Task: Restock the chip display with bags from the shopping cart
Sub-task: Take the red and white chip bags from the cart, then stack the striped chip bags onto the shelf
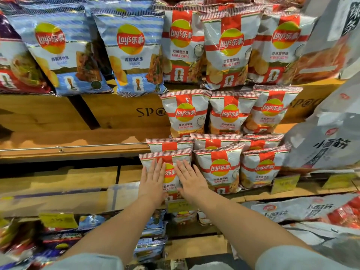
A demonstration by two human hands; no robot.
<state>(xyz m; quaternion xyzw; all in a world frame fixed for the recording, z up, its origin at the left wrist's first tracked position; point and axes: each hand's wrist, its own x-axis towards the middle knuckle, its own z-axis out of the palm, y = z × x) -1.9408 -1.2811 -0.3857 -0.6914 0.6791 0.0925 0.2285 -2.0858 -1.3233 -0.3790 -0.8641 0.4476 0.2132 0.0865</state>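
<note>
Hands, left (152, 177) and right (190, 177), press flat against shelved chip bag (169, 173).

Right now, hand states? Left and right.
Left hand: open, fingers straight, pressing flat on the red-and-white chip bag.
Right hand: open, flat on the same bag.

Bare forearms, light grey-blue sleeves (303, 259)

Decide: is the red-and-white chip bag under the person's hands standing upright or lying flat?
Upright: the bag stands with its sealed top edge uppermost, left hand and right hand flat against it.
</note>
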